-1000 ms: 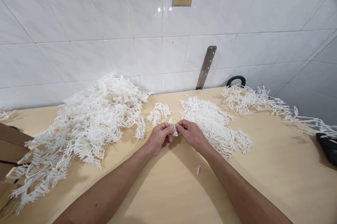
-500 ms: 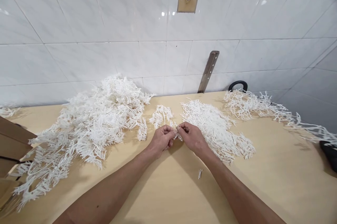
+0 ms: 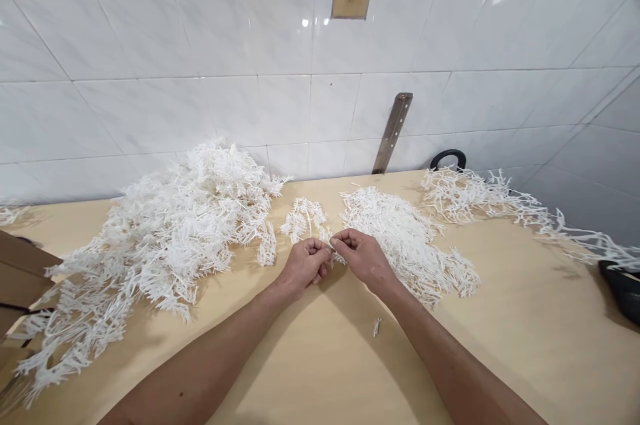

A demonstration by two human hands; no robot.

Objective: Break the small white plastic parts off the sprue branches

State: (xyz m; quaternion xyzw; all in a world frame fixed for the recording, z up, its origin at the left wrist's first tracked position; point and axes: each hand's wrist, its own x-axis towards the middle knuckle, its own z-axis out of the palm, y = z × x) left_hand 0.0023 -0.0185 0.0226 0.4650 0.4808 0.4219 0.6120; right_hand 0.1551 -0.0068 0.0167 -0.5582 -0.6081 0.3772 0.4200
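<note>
My left hand point(image 3: 306, 264) and my right hand point(image 3: 361, 254) meet over the middle of the table, fingertips pinched together. Between them is a small white branching plastic sprig point(image 3: 325, 236), partly covered by the fingers. Just beyond the hands lies a small loose cluster of white sprigs point(image 3: 303, 217). A big tangled heap of white sprigs point(image 3: 200, 218) spreads out on the left. Close by my right hand and forearm is a flatter pile of short white pieces point(image 3: 400, 228). One tiny white bit point(image 3: 377, 326) rests on the table between my forearms.
More white branching strands point(image 3: 470, 192) trail to the right, near a black ring-shaped handle point(image 3: 449, 160) and a black object point(image 3: 623, 292). A cardboard box point(image 3: 25, 272) stands at the left edge. Against the tiled wall point(image 3: 210, 105) leans a perforated metal strip point(image 3: 393, 134).
The whole view has shifted slightly. My hands keep their pinch at the same spot, with only small finger movement at the sprig.
</note>
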